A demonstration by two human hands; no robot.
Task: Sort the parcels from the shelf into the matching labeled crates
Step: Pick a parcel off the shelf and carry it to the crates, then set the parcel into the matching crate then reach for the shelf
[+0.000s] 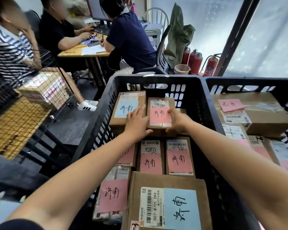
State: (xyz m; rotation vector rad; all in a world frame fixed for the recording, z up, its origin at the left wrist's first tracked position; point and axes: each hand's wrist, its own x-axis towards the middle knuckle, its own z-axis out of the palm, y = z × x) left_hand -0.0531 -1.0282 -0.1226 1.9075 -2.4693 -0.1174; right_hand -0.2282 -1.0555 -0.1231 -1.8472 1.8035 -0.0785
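A small cardboard parcel [160,113] with a pink handwritten note lies at the far end of a black plastic crate [194,103]. My left hand [136,122] grips its left side and my right hand [179,121] grips its right side. Beside it lies a larger parcel [123,112] with a blue note. Nearer to me the crate holds several more parcels with pink notes [179,161] and a big box with a blue note [181,208]. A second black crate [249,83] on the right holds parcels, one with a differently written pink note [230,104].
A black wire shelf [40,90] on the left holds a stack of boxes and a cardboard sheet. Three people sit at a wooden desk [83,51] behind it. Red fire extinguishers [196,63] and an office chair [163,52] stand beyond the crates.
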